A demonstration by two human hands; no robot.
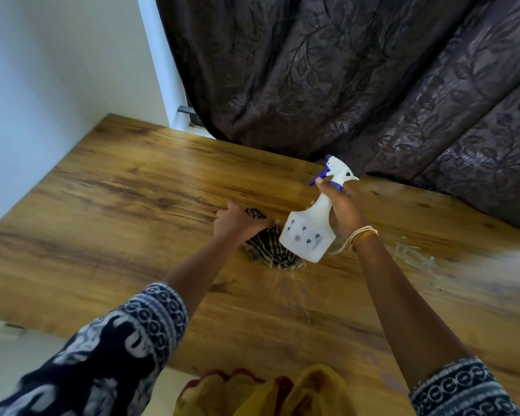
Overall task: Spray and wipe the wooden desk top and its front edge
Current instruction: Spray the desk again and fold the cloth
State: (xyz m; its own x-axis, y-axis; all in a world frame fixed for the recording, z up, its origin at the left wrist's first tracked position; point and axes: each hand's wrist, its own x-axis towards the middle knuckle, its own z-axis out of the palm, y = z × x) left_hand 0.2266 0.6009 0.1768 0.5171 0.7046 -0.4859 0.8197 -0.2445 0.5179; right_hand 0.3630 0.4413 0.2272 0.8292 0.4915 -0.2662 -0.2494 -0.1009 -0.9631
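Note:
The wooden desk top [126, 205] fills the middle of the view, its front edge [81, 337] running along the lower left. My left hand [237, 222] presses down on a dark striped cloth [270, 253] bunched on the wood. My right hand [342, 208] holds a white spray bottle [308, 235] by the neck, above the desk, tilted, with its blue-and-white nozzle [332, 168] pointing up and to the left. A finger rests near the blue trigger. Wet streaks [415, 256] lie on the wood to the right of my right wrist.
A dark patterned curtain [357, 79] hangs along the desk's far edge. A white wall [42, 85] borders the desk on the left. Yellow and red clothing [267, 391] shows at the bottom, against the front edge.

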